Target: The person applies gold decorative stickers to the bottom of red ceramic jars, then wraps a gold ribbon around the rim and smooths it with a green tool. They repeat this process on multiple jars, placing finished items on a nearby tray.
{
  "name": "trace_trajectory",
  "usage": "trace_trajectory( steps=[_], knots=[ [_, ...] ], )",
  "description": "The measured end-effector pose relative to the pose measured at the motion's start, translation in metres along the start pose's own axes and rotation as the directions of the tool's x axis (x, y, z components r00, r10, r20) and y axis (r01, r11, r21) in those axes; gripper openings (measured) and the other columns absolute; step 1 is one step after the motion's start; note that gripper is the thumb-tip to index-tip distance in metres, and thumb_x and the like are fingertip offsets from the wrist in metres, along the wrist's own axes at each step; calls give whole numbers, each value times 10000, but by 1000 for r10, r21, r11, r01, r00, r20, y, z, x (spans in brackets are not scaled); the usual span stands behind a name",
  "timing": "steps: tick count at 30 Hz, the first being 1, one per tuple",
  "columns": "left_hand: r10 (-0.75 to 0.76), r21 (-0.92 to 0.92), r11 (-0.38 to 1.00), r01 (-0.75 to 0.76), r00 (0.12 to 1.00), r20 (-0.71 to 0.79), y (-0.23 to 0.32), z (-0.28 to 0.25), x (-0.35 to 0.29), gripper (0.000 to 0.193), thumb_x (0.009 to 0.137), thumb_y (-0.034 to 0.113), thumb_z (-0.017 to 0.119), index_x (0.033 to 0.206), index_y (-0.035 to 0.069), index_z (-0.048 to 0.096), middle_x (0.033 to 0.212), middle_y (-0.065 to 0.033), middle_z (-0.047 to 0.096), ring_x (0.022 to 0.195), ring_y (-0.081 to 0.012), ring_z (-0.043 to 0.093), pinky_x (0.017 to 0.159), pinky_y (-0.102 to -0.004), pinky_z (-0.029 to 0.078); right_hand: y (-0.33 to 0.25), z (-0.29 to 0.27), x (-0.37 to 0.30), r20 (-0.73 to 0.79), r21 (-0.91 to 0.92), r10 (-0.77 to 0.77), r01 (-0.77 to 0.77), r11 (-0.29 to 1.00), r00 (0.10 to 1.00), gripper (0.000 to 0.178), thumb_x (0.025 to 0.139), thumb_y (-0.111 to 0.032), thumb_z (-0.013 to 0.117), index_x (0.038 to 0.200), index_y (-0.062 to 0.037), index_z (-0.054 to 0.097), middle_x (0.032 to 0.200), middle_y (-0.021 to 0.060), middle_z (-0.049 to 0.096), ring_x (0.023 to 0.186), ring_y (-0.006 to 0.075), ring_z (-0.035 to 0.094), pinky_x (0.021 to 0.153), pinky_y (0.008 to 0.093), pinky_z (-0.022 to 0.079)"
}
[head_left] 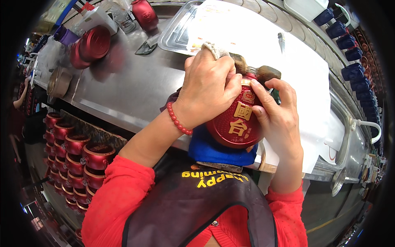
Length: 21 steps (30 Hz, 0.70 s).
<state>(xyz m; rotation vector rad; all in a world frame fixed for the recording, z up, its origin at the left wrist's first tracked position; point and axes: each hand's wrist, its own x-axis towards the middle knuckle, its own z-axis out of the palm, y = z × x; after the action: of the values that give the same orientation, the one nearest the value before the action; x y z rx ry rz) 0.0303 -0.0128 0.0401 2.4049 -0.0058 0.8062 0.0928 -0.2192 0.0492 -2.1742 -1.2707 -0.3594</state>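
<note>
A dark red bottle (224, 129) with raised gold characters lies in front of me on a folded blue cloth (203, 149), its neck pointing away. My left hand (212, 84) is closed around a crumpled whitish rag (215, 50), its knuckles bent beside the bottle's shoulder. My right hand (279, 107) grips the bottle's right side, with fingertips on the face near a small gold label (245, 82). Two brown rounded blocks (268, 73) flank the bottle neck. The left fingertips and much of the neck are hidden.
White paper (306, 70) covers the right of the metal table (127, 80). A clear tray (168, 35) lies behind. Red bottles (95, 43) and a metal bowl (59, 82) stand left. Stacked red containers (74, 152) are below left. Blue bottles (354, 72) line the far right conveyor.
</note>
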Motion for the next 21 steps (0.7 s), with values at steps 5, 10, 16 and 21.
trace_trajectory(
  steps=[5,10,16,21],
  knots=[
    [-166,-218,960,173,985,48,-10,-2,-9,311,919,283,737,786,33,609,761,-120,604,734,-298,618,698,-410,476,-1,-1,6,17,-20,-27,27,999,999,403,834,-134,780,1229,-81,722,1141,132,591,1086,344,575,939,444,498],
    [-184,-382,898,219,975,125,-24,-16,-20,347,940,317,739,807,16,629,692,-112,608,702,-231,586,653,-354,474,-2,0,5,22,-24,-24,24,999,999,396,821,-114,788,1211,-76,725,1142,130,596,1106,348,575,949,445,498],
    [-348,-390,778,492,855,385,-23,-36,-27,312,949,262,710,769,20,634,696,-114,638,698,-183,577,635,-339,463,-3,1,4,32,-15,9,-9,1000,999,392,818,-91,790,1203,-69,723,1147,127,599,1127,354,574,951,450,504],
    [-345,-326,767,553,783,517,-10,-56,-32,240,1024,178,636,872,-6,617,825,-70,593,704,-110,566,633,-282,449,-3,2,3,34,-9,8,-8,1000,999,381,820,-89,789,1194,-61,722,1150,129,598,1128,355,574,949,449,504]
  ],
)
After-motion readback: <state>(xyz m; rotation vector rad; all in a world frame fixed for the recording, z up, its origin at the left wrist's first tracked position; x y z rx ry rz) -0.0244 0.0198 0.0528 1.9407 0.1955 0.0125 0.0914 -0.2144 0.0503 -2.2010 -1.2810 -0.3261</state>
